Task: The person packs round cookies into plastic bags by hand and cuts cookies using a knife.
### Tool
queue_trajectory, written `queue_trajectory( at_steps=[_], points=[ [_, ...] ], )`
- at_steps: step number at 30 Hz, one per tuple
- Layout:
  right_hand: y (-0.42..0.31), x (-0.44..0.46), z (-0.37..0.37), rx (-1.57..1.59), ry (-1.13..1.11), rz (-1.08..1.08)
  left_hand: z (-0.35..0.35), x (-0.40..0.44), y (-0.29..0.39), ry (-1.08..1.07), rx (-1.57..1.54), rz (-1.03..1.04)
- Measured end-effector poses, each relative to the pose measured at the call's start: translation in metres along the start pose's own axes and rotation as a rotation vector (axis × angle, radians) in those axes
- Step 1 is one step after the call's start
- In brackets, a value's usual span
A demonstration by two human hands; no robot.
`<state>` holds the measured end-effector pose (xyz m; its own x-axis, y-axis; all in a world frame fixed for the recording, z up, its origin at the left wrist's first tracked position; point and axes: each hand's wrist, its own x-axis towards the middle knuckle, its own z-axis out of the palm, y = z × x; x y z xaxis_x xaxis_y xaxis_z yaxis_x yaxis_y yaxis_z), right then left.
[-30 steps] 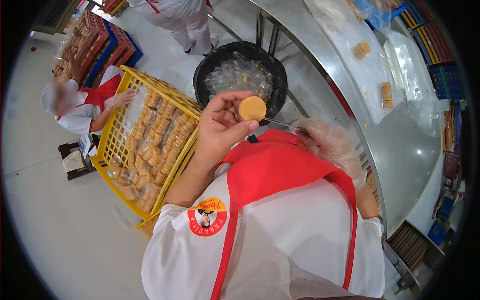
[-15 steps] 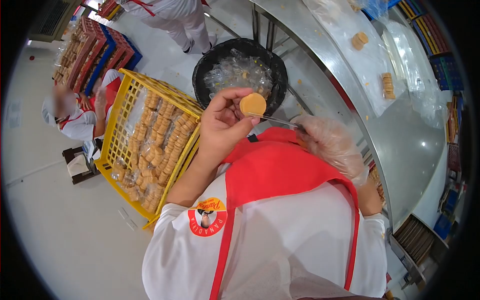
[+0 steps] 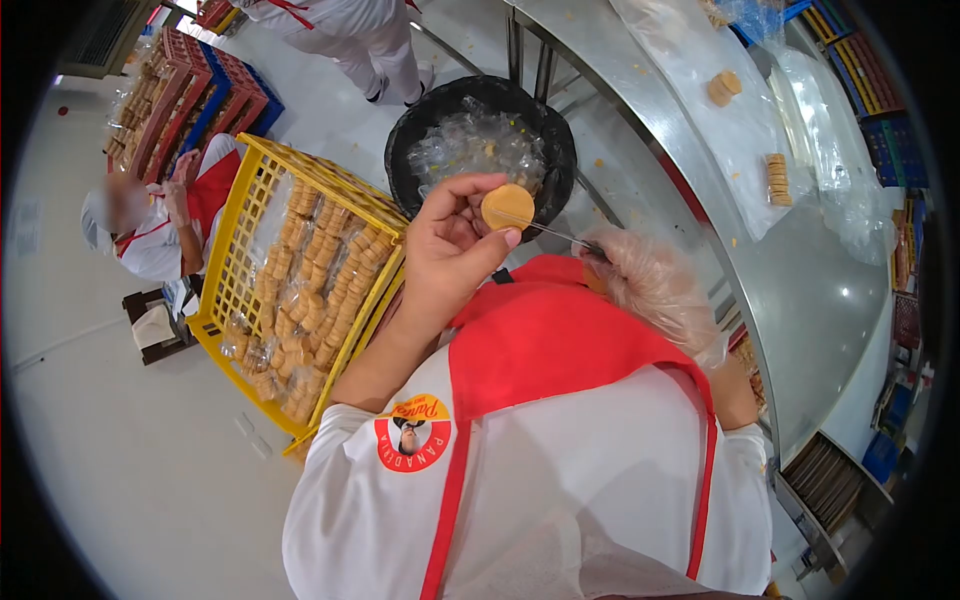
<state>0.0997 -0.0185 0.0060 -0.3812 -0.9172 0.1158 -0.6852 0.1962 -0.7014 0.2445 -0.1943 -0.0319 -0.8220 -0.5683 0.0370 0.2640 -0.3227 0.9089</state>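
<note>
My bare left hand [image 3: 452,240] is closed around the edge of a round, pale golden biscuit [image 3: 507,203], held up with its flat face showing. My right hand [image 3: 655,285], in a clear plastic glove, grips the dark handle of a thin-bladed knife [image 3: 562,236]. The narrow metal blade reaches left and lies across the lower part of the biscuit's face. I cannot tell whether it presses in. Both hands are above my red apron [image 3: 570,345], and behind the biscuit stands a black-lined bin [image 3: 400,155] with crumpled clear plastic inside.
A yellow crate [image 3: 222,250] of bagged biscuits [image 3: 350,280] stands at left. The curved steel table [image 3: 790,310] at right bears plastic sheets, a biscuit stack [image 3: 777,180] and another small stack [image 3: 723,88]. Two co-workers are nearby, one seated [image 3: 160,240], one standing [image 3: 345,45].
The knife blade has gone from the biscuit's lower edge up onto its face. My left hand has hardly moved. The seated co-worker's hands have shifted.
</note>
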Motion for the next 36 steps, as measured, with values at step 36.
queue_trajectory(
  at_steps=[36],
  points=[
    [-0.021,0.029,-0.012,0.381,-0.203,0.297,0.001,0.020,0.024,-0.264,0.317,-0.345]
  ],
)
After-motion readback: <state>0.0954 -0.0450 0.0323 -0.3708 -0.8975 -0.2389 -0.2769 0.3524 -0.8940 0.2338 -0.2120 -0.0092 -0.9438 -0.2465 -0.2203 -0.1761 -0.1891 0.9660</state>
